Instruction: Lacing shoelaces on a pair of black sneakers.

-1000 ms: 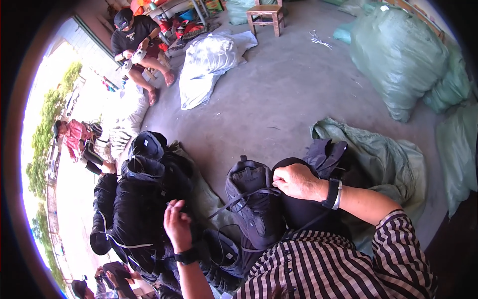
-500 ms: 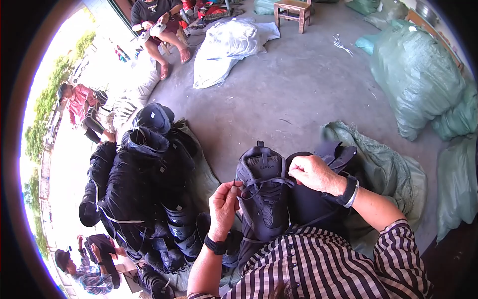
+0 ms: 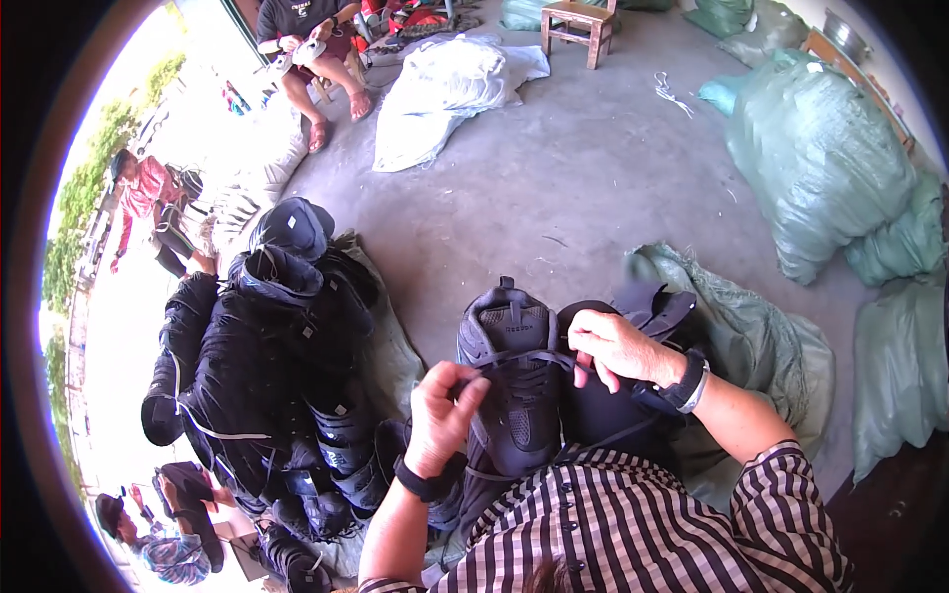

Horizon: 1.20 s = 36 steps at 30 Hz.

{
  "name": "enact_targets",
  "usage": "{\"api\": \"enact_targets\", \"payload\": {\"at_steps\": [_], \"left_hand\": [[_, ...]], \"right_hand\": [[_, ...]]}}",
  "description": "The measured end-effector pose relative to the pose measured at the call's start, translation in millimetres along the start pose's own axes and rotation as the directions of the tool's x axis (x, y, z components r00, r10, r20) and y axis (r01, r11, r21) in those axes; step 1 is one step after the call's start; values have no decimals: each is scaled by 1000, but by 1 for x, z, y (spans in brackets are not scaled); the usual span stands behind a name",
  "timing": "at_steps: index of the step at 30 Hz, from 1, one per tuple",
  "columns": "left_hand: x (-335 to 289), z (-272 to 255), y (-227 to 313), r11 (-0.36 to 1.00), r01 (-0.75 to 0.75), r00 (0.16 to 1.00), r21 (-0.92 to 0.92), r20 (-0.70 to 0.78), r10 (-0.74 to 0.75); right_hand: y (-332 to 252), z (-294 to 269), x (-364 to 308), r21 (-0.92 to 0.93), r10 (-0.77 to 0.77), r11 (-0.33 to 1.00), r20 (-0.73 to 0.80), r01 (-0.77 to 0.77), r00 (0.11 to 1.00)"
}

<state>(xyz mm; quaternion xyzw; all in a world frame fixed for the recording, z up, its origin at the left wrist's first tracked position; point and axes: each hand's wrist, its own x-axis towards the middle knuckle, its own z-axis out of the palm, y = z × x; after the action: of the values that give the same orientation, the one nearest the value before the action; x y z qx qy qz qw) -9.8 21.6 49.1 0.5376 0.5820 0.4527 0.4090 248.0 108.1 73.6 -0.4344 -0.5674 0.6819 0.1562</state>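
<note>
A dark grey high-top shoe (image 3: 511, 395) stands in front of my body, toe toward me, with its laces threaded across the tongue. My left hand (image 3: 443, 415) is at the shoe's left side, thumb and forefinger pinched at a shoelace (image 3: 524, 356). From the other side, my right hand (image 3: 623, 348) closes on the lace's right part, other fingers curled loosely downward. Just right of the shoe, under my right hand, lies a dark shoe-like piece (image 3: 598, 415), partly covered. Another dark shoe upper (image 3: 654, 306) sits beyond my right wrist.
A large heap of black shoes (image 3: 262, 346) rises at my left on green sacking. A crumpled green sack (image 3: 761, 336) lies at right, with full green bags (image 3: 820, 158) farther off. Beyond are a white sack (image 3: 445, 89), a wooden chair (image 3: 577, 28) and a seated person (image 3: 306, 49).
My right hand's fingers have come down onto the right part of the lace. My left thumb and forefinger have shifted slightly beside the shoe. The whole view has moved a little.
</note>
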Motion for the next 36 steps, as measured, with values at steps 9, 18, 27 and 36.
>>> {"api": "enact_targets", "payload": {"at_steps": [9,18,27,36], "left_hand": [[16,8,-3,883,313,950,-349,92,-300],[6,17,-13,956,191,979,-224,-26,-202],[0,14,-14,995,8,983,98,-186,10],[12,13,5,885,188,980,-426,27,-195]], "right_hand": [[17,-16,11,575,70,818,-57,-25,996],[27,-86,-5,719,152,672,-367,176,918],[-7,-18,-24,-322,-500,853,-280,411,819],[7,21,-9,-757,-571,576,-103,308,814]]}}
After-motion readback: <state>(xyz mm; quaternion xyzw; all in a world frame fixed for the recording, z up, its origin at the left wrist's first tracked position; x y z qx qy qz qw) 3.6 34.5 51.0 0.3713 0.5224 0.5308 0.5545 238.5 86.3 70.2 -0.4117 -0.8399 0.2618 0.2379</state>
